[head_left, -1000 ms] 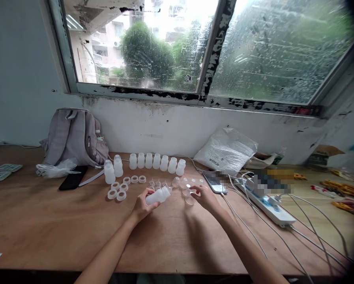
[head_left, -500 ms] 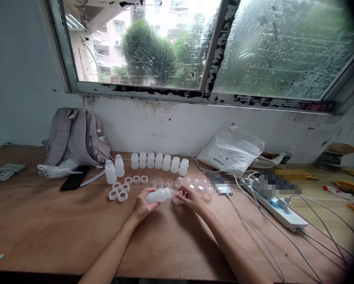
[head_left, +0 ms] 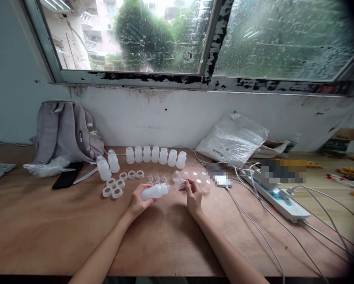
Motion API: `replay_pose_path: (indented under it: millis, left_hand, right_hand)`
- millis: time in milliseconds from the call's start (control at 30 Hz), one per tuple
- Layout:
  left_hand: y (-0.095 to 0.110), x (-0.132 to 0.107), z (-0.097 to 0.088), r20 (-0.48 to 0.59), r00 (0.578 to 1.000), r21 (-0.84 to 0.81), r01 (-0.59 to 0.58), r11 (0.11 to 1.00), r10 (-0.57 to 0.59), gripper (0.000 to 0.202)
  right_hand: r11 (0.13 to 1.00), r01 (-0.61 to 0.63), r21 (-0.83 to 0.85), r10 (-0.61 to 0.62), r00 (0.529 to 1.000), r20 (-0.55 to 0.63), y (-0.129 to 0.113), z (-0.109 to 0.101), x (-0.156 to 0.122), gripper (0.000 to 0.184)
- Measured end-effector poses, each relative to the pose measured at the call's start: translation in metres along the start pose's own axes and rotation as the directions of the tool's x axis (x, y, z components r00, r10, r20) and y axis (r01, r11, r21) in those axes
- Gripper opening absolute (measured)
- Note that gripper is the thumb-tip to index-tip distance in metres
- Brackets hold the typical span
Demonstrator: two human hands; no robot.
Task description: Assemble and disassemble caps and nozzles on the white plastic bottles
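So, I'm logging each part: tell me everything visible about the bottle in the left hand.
The bottle looks like frosted white plastic, with a clearer tip. It is nearly level over the tabletop, tip rightward and slightly raised. The left hand grips its body; the right hand is clear of it.

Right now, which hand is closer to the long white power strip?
Right. The right hand, holding a clear cap, is to the left of the power strip; the left hand, around a white bottle, is farther left.
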State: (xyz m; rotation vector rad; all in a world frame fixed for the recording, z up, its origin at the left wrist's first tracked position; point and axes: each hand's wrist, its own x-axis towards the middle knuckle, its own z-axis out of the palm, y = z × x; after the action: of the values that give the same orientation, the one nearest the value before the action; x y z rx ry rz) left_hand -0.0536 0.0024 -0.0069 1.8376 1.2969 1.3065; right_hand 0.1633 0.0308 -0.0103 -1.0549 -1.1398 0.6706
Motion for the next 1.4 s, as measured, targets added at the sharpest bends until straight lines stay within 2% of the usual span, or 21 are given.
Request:
replay_pose_path:
  millis: [233,1067,1233,1400]
  left_hand:
    - [0.002,-0.001,0.002,0.019,1.000,0.018,-0.001,1.000,0.000,0.039]
    - [0.013,-0.003,0.000,0.071,0.997,0.029,-0.027,0.999,0.025,0.037]
    - [0.015,-0.005,0.002,0.047,0.996,0.052,-0.083,0.995,0.081,0.037]
    - [0.013,-0.008,0.003,0.046,0.993,0.079,-0.117,0.990,0.113,0.034]
  right_hand:
    - [0.997,-0.060,0.049,0.055,0.993,0.104,-0.004,0.005,-0.008,0.027]
    - [0.989,-0.132,0.069,0.117,0.975,0.188,-0.013,0.012,-0.019,0.022]
    - [0.981,-0.182,0.071,0.158,0.954,0.255,-0.017,0.012,-0.019,0.028]
    - [0.953,-0.282,0.109,0.233,0.916,0.327,-0.015,0.011,-0.024,0.029]
